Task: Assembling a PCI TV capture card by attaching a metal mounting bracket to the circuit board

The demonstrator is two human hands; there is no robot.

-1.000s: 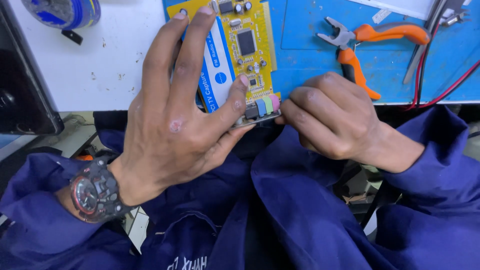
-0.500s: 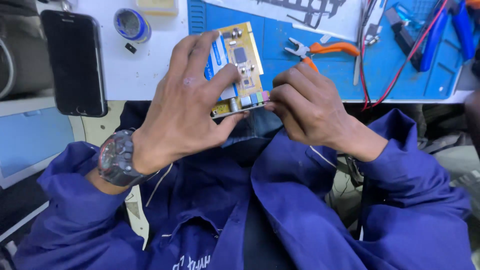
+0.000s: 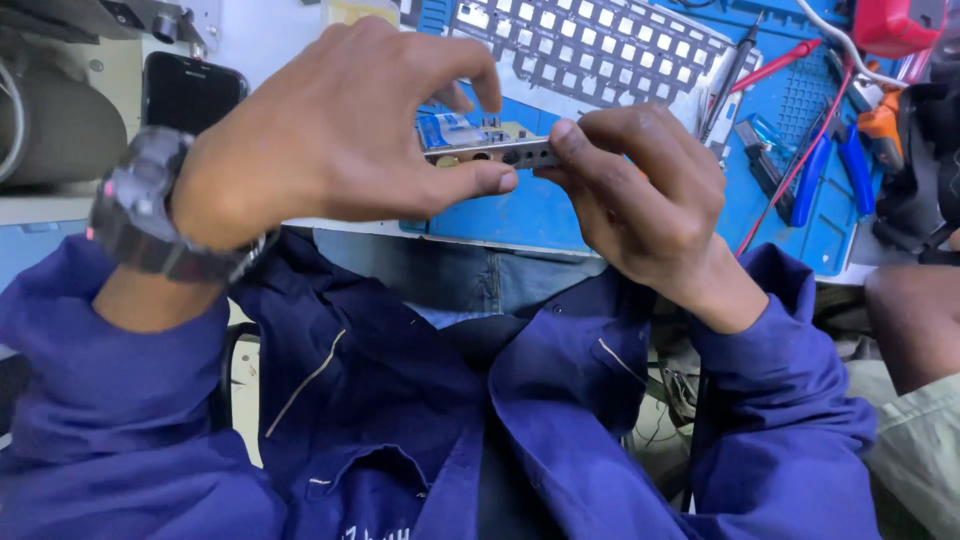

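A small yellow circuit card [image 3: 480, 148] with a blue part on top and a metal end strip with round sockets is held level in front of me, seen edge-on. My left hand [image 3: 330, 140], with a dark watch on the wrist, grips it between the thumb below and the fingers above. My right hand [image 3: 640, 195] pinches the right end of the metal strip with its fingertips. Both arms wear dark blue sleeves.
A blue work mat [image 3: 560, 215] covers the bench ahead. On it lie a keyboard frame [image 3: 590, 50], a red-handled screwdriver [image 3: 765, 70], blue-handled pliers [image 3: 830, 165] and red wires. A black phone [image 3: 185, 90] sits at the left. Another person's arm [image 3: 915, 320] is at the right edge.
The card has been turned from face-up to edge-on and raised nearer the camera. The view has shifted, so the keyboard frame and tools at the right now show.
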